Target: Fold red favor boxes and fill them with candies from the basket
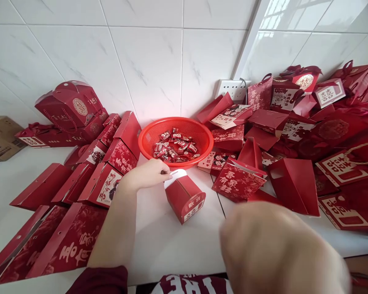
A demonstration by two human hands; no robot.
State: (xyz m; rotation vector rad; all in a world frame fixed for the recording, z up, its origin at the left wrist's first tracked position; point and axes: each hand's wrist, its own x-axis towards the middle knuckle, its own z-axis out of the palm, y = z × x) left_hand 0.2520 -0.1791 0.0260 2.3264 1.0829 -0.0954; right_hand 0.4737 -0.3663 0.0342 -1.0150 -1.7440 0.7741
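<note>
A small red gift box (184,195) lies on the white tabletop in front of me, its rounded end flap turned up and showing its white inner side. My left hand (151,173) reaches across from the left and pinches that flap between thumb and fingers. Just beyond the box stands a red plastic basket (144,141) with many small wrapped candies (176,147) in it. Close to the camera at lower right, my right hand (279,249) is a large blur over the table edge; its fingers cannot be made out.
Rows of red gift boxes (76,241) line the left side, with bigger handled boxes (69,104) behind them. A heap of red boxes and bags (239,179) covers the right. A power strip (231,90) hangs on the tiled wall; a cardboard carton (4,136) sits far left.
</note>
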